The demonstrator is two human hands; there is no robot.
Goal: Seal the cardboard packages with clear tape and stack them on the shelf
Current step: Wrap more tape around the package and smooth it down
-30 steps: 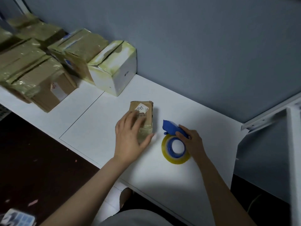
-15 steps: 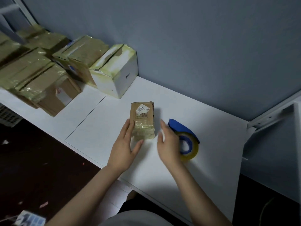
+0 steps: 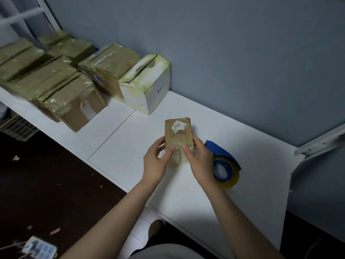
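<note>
Your left hand (image 3: 155, 163) and right hand (image 3: 200, 161) both grip the near, taped end of the small package (image 3: 178, 135) at frame centre on the desk (image 3: 252, 146), thumbs on top, fingers round its sides. Its long axis runs up-frame, away from you. The sealed boxes (image 3: 74, 75) sit upper left, nearer your left hand; the tape roll (image 3: 225, 171) lies just right of your right hand.

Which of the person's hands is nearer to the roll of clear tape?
Right. The right hand grips the small package on its right side, just beside the tape roll; the left hand grips its left side, farther away.
</note>
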